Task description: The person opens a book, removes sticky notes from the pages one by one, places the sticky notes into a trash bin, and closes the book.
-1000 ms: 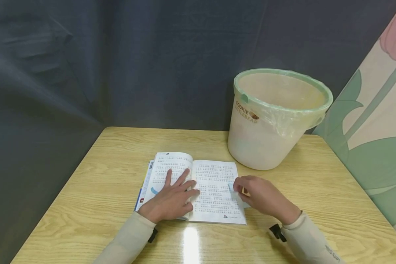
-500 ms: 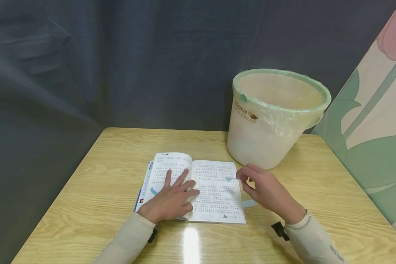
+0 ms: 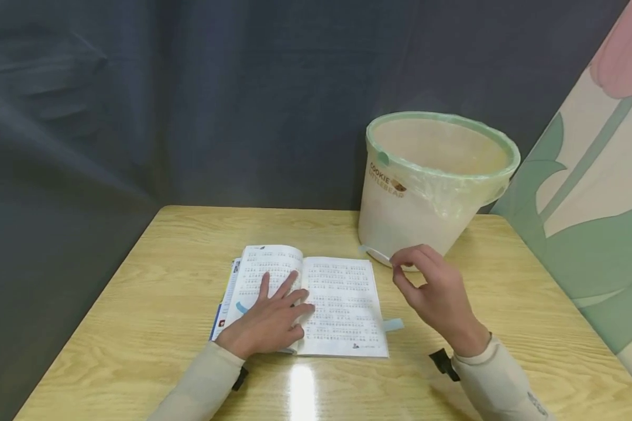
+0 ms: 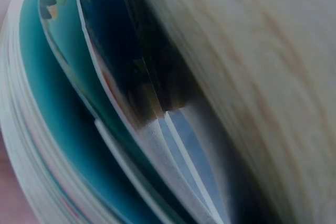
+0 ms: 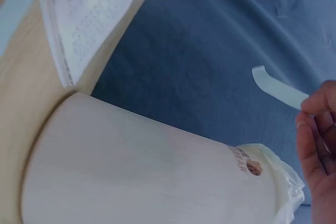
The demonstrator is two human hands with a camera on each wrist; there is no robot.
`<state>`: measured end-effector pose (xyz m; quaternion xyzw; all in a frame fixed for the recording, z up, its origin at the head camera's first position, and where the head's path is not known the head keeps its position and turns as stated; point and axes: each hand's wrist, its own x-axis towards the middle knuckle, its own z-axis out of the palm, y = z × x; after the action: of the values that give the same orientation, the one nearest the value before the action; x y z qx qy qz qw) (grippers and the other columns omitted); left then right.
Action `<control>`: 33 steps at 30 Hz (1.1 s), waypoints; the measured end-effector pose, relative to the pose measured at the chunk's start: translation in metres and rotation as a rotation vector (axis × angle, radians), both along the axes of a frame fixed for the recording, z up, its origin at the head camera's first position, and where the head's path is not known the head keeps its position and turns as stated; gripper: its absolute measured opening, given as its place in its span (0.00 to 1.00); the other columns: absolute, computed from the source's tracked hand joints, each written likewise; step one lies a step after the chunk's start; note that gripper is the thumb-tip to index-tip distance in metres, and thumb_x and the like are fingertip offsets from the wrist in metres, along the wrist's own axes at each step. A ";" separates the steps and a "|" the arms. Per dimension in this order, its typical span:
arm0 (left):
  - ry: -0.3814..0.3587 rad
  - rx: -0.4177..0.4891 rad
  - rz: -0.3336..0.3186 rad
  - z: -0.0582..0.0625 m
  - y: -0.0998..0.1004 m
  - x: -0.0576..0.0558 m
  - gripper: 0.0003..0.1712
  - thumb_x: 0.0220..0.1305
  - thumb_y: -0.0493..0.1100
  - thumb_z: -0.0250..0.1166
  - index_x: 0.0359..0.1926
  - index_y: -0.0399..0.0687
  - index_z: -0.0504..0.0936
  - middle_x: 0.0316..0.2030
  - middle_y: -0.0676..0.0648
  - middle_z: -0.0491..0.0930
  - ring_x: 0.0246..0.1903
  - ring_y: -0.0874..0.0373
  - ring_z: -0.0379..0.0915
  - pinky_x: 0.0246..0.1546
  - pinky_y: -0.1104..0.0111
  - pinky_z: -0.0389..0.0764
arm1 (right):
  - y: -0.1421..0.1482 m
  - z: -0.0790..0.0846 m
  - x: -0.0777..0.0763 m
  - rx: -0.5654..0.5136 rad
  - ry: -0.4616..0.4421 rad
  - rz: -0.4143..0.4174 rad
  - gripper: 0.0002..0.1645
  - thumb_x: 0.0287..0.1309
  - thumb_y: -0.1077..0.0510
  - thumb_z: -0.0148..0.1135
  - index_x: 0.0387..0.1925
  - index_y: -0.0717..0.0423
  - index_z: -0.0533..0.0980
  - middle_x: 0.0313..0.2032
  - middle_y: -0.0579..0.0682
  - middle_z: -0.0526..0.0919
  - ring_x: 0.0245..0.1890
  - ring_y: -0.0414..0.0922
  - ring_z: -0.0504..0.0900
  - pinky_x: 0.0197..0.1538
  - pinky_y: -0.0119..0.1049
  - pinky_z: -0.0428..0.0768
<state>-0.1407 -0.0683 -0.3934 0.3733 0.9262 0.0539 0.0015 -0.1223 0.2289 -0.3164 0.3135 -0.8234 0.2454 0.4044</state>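
An open book (image 3: 342,304) with printed pages lies on the wooden table. My left hand (image 3: 271,318) rests on its left page and the fold, fingers spread. Over the table right of the book, my right hand (image 3: 437,292) pinches a pale blue strip (image 5: 281,92) between thumb and index finger; its free end is slightly bent. Another blue strip (image 3: 393,324) sticks out past the right page's edge. A curved blue strip (image 3: 241,307) shows on the left page, partly covered by my left hand. Close up in the left wrist view are the book's page edges (image 4: 58,129).
A tall whitish bin (image 3: 400,216) with a green rim and a clear plastic liner stands at the table's back right, just beyond my right hand. A dark curtain (image 3: 268,105) hangs behind the table (image 3: 153,292). A flower-patterned surface (image 3: 605,245) borders the right side.
My right hand has lifted the pale blue strip off the right page and moved up and right, towards the bin. My left hand has stayed on the book.
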 end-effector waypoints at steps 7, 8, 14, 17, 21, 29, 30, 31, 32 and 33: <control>0.022 -0.001 -0.014 0.000 0.000 -0.001 0.24 0.60 0.49 0.49 0.58 0.60 0.75 0.65 0.51 0.66 0.71 0.48 0.30 0.62 0.29 0.38 | 0.008 0.019 -0.002 -0.097 0.115 -0.103 0.09 0.43 0.68 0.62 0.32 0.62 0.78 0.29 0.52 0.83 0.29 0.43 0.77 0.36 0.27 0.75; 0.020 0.000 -0.014 0.000 0.000 -0.001 0.24 0.61 0.49 0.49 0.58 0.60 0.75 0.65 0.51 0.66 0.71 0.48 0.30 0.62 0.29 0.38 | 0.010 0.023 -0.002 -0.115 0.135 -0.112 0.09 0.42 0.68 0.63 0.32 0.64 0.78 0.29 0.53 0.84 0.28 0.43 0.77 0.37 0.26 0.75; 0.005 0.000 -0.012 -0.001 -0.001 -0.001 0.24 0.61 0.49 0.48 0.59 0.60 0.74 0.65 0.50 0.65 0.71 0.48 0.30 0.62 0.29 0.37 | 0.013 0.047 -0.005 -0.205 0.213 -0.154 0.08 0.43 0.69 0.64 0.30 0.68 0.78 0.28 0.58 0.84 0.27 0.47 0.77 0.41 0.20 0.71; 0.008 0.000 -0.013 -0.002 -0.001 -0.001 0.24 0.61 0.49 0.48 0.59 0.60 0.74 0.65 0.50 0.65 0.71 0.48 0.29 0.62 0.29 0.37 | 0.010 0.059 -0.005 -0.259 0.262 -0.157 0.06 0.43 0.70 0.64 0.28 0.69 0.78 0.25 0.60 0.83 0.26 0.47 0.77 0.42 0.19 0.72; 0.005 -0.001 -0.011 -0.002 0.000 -0.001 0.24 0.61 0.49 0.48 0.59 0.60 0.74 0.66 0.50 0.65 0.71 0.48 0.28 0.62 0.29 0.36 | 0.008 0.074 -0.005 -0.372 0.344 -0.180 0.05 0.46 0.68 0.64 0.24 0.69 0.78 0.22 0.63 0.81 0.26 0.46 0.78 0.42 0.21 0.73; -0.005 -0.001 -0.006 -0.001 0.000 -0.001 0.24 0.61 0.49 0.48 0.59 0.60 0.74 0.66 0.49 0.65 0.71 0.49 0.28 0.62 0.29 0.36 | 0.018 0.099 -0.013 -0.545 0.480 -0.271 0.08 0.47 0.63 0.66 0.21 0.66 0.81 0.21 0.61 0.83 0.26 0.44 0.80 0.39 0.23 0.75; -0.006 -0.002 -0.006 -0.001 0.000 -0.001 0.24 0.62 0.49 0.48 0.59 0.60 0.74 0.66 0.50 0.65 0.71 0.49 0.28 0.63 0.29 0.36 | 0.020 0.101 -0.015 -0.548 0.480 -0.283 0.08 0.47 0.62 0.66 0.22 0.66 0.81 0.22 0.60 0.83 0.26 0.44 0.80 0.39 0.24 0.76; -0.008 -0.003 -0.006 0.000 0.000 -0.001 0.24 0.62 0.49 0.48 0.59 0.60 0.74 0.66 0.49 0.65 0.71 0.48 0.28 0.63 0.29 0.36 | 0.023 0.103 -0.016 -0.547 0.480 -0.298 0.09 0.48 0.61 0.65 0.23 0.66 0.82 0.23 0.61 0.84 0.26 0.44 0.81 0.40 0.24 0.77; -0.011 -0.004 -0.005 0.000 0.000 -0.001 0.24 0.62 0.50 0.48 0.59 0.60 0.74 0.66 0.49 0.64 0.71 0.48 0.28 0.63 0.29 0.36 | 0.026 0.105 -0.018 -0.541 0.479 -0.314 0.09 0.48 0.61 0.65 0.25 0.66 0.82 0.24 0.61 0.84 0.26 0.44 0.81 0.40 0.23 0.77; -0.008 -0.005 -0.007 0.001 0.000 -0.001 0.24 0.62 0.50 0.48 0.59 0.60 0.74 0.66 0.49 0.65 0.71 0.48 0.28 0.62 0.29 0.37 | 0.028 0.107 -0.020 -0.529 0.475 -0.331 0.10 0.48 0.60 0.65 0.26 0.66 0.82 0.25 0.61 0.85 0.26 0.44 0.81 0.41 0.23 0.77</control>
<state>-0.1413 -0.0686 -0.3929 0.3763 0.9249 0.0533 0.0063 -0.1422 0.2573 -0.2092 0.1094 -0.6546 0.3014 0.6845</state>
